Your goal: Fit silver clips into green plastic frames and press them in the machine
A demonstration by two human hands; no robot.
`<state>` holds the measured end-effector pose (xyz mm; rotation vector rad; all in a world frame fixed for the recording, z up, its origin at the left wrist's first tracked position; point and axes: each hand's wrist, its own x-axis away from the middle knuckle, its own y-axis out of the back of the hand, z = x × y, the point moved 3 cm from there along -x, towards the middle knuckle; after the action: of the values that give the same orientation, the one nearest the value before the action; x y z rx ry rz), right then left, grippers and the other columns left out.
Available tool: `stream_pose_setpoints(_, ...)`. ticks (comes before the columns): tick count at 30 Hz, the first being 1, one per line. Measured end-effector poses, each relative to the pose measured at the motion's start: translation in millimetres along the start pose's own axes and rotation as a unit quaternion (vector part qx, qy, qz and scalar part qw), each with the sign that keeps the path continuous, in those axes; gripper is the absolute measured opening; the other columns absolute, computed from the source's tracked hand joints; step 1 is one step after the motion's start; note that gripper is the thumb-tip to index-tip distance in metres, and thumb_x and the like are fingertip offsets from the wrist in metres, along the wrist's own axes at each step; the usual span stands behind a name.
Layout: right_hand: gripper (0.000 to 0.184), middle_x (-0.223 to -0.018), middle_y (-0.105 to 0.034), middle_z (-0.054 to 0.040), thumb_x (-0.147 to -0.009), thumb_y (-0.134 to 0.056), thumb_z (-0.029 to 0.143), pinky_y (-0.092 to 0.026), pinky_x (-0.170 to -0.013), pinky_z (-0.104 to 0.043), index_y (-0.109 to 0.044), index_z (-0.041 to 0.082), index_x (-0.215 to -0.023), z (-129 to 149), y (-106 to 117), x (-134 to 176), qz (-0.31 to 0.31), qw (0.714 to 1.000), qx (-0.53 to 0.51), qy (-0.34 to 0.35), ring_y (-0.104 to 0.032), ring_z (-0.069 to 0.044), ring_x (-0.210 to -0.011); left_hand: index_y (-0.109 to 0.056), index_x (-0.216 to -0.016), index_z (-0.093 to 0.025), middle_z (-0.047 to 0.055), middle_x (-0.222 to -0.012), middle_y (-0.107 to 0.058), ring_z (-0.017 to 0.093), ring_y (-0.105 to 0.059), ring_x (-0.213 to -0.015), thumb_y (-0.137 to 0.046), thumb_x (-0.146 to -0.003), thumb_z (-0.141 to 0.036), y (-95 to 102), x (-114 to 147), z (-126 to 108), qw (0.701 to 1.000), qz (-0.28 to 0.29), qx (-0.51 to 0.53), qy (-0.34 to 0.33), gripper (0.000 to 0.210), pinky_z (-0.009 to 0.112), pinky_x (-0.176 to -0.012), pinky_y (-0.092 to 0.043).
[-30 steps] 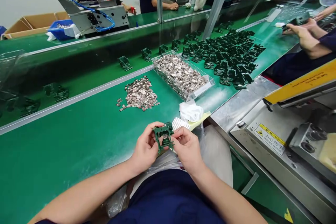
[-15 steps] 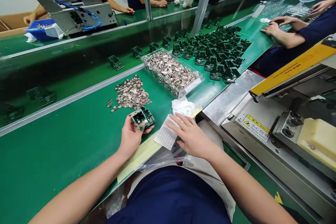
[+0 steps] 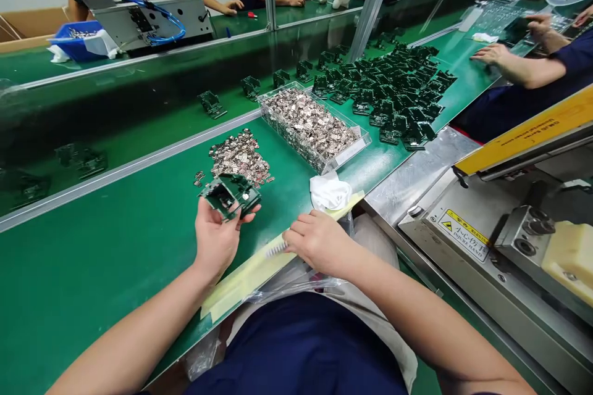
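Observation:
My left hand [image 3: 217,237] grips a dark green circuit-board assembly [image 3: 238,194], tilted and lifted above the green bench, its square opening facing up to the left. Past it lies a loose heap of small silvery metal parts [image 3: 241,157]. My right hand [image 3: 319,242] is closed, with curled fingers, on a silver gridded sheet [image 3: 277,249]. Only a narrow striped end of that sheet shows, over the yellow tape [image 3: 245,274] along the bench edge; my fingers hide the rest. A crumpled white cloth [image 3: 330,191] lies just beyond my right hand.
A clear plastic box [image 3: 310,126] full of small metal parts stands beyond the heap. Behind it spread many green board assemblies [image 3: 393,92]. A metal machine [image 3: 463,228] borders my right side. A co-worker's arm [image 3: 523,68] works at the far right; others sit across the partition.
My left hand has raised the circuit-board assembly and moved left. My right hand, lying spread on the gridded sheet before, has curled round it, and the sheet has turned nearly edge-on.

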<state>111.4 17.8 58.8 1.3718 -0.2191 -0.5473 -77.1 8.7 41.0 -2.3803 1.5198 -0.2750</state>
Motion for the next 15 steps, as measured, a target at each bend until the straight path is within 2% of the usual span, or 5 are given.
stream_pose_setpoints(2,0.014,-0.069,-0.064,-0.0049,-0.091,-0.065,0.028,-0.032,-0.057,-0.029,-0.062,0.018,-0.08,-7,1,-7,0.017,0.994,-0.032,-0.103,-0.056,-0.02,-0.064,-0.049,-0.089,-0.024,-0.006,-0.081,-0.066,0.016,-0.074,-0.065,-0.087,-0.063,-0.027,3.2,-2,-7,1.0,-0.018,0.008,-0.016,0.046,0.018,-0.051,-0.056)
stream_pose_setpoints(5,0.015,-0.065,-0.063,-0.0035,-0.093,-0.063,0.028,-0.029,-0.054,-0.028,-0.062,0.016,-0.083,-20,-2,-5,0.037,0.958,-0.128,-0.252,-0.056,-0.019,-0.058,-0.05,-0.089,-0.023,-0.005,-0.083,-0.067,0.017,-0.074,-0.065,-0.088,-0.06,-0.027,5.9,-2,-8,0.999,-0.027,0.012,-0.012,0.048,0.018,-0.051,-0.056)
stream_pose_setpoints(8,0.009,-0.072,-0.066,-0.0023,-0.092,-0.064,0.025,-0.032,-0.057,-0.026,-0.064,0.016,-0.093,-28,-10,3,0.01,0.923,-0.249,-0.294,-0.058,-0.018,-0.064,-0.048,-0.086,-0.022,-0.005,-0.08,-0.066,0.017,-0.074,-0.064,-0.089,-0.058,-0.029,1.5,2,1,1.0,-0.008,0.008,0.023,0.05,0.017,-0.05,-0.056)
stream_pose_setpoints(11,0.011,-0.075,-0.067,-0.0016,-0.088,-0.065,0.019,-0.037,-0.059,-0.026,-0.064,0.016,-0.098,-27,-22,12,-0.042,0.887,-0.32,-0.329,-0.059,-0.017,-0.067,-0.048,-0.088,-0.022,-0.006,-0.078,-0.064,0.015,-0.073,-0.063,-0.088,-0.06,-0.031,-12.4,9,16,0.997,0.038,0.01,0.072,0.049,0.016,-0.051,-0.056)
stream_pose_setpoints(15,0.026,-0.084,-0.069,-0.0054,-0.091,-0.053,0.021,-0.049,-0.068,-0.031,-0.059,0.015,-0.116,-8,-40,27,-0.174,0.811,-0.412,-0.377,-0.065,-0.02,-0.075,-0.05,-0.094,-0.021,-0.002,-0.088,-0.064,0.015,-0.072,-0.073,-0.082,-0.068,-0.036,-39.7,17,37,0.988,0.114,0.001,0.104,0.044,0.022,-0.061,-0.061)
